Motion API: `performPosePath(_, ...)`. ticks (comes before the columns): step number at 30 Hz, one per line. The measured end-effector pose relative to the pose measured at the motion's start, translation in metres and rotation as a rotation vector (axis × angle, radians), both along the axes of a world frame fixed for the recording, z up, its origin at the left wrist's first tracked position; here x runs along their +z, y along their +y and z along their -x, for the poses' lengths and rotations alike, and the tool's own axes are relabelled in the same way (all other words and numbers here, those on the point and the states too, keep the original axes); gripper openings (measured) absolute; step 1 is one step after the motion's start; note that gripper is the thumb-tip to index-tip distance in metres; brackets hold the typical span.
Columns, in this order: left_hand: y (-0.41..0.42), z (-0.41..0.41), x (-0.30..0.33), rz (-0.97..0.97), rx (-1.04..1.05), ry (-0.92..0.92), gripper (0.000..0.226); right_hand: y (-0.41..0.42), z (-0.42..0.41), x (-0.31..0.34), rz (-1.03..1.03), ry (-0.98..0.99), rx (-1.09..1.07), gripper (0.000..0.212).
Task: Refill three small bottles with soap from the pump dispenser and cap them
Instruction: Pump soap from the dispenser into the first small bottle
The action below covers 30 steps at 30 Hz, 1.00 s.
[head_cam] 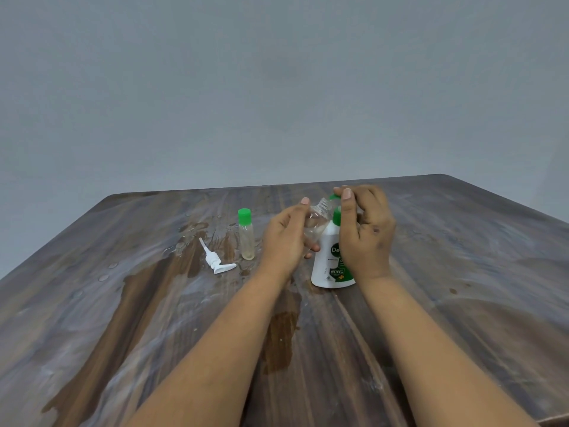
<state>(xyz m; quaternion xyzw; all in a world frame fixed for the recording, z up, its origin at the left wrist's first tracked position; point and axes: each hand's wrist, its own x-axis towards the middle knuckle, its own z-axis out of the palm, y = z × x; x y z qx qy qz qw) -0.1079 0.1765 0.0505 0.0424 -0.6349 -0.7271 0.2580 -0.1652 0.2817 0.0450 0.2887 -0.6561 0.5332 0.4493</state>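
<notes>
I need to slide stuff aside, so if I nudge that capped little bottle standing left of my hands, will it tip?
Probably yes: the small capped bottle is tall and narrow, standing upright. It looks only partly filled, so likely light. The table around it looks wet, so it may slide or feel slippery.

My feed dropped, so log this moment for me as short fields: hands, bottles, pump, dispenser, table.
left hand: grips an uncapped clear small bottle, tilted
right hand: pinches a green cap near its neck
capped bottle: upright, green cap on, pale liquid inside
pump head: off the dispenser, lying on the table
dispenser: upright, partly behind the right hand
table: wet patches
third bottle: not visible
</notes>
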Motion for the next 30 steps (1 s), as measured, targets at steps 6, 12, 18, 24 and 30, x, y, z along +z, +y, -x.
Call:
performPosePath(6, -0.0005, -0.0003, -0.0004, 0.006, -0.002, 0.002, 0.033, -0.0002, -0.0011, 0.0014, 0.012, -0.031, 0.03, 0.023)
performPosePath(12, -0.0009, 0.0004, -0.0009, 0.012, 0.003, -0.001, 0.033, -0.0002, -0.0003, 0.0016, 0.0, -0.033, 0.023, 0.022)
performPosePath(18, -0.0006, -0.0003, -0.0001, 0.007, -0.01, -0.004, 0.033, -0.001, -0.0032, 0.0018, 0.027, -0.033, 0.003, 0.023)
performPosePath(24, -0.0005, 0.0, -0.0005, -0.002, -0.005, 0.002, 0.034, -0.0008, -0.0008, 0.0019, 0.005, -0.038, 0.005, 0.022)
performPosePath(30, 0.0002, -0.0008, 0.0003, -0.007, -0.005, 0.0, 0.034, -0.0012, -0.0013, 0.0006, 0.006, -0.026, -0.009, 0.022)
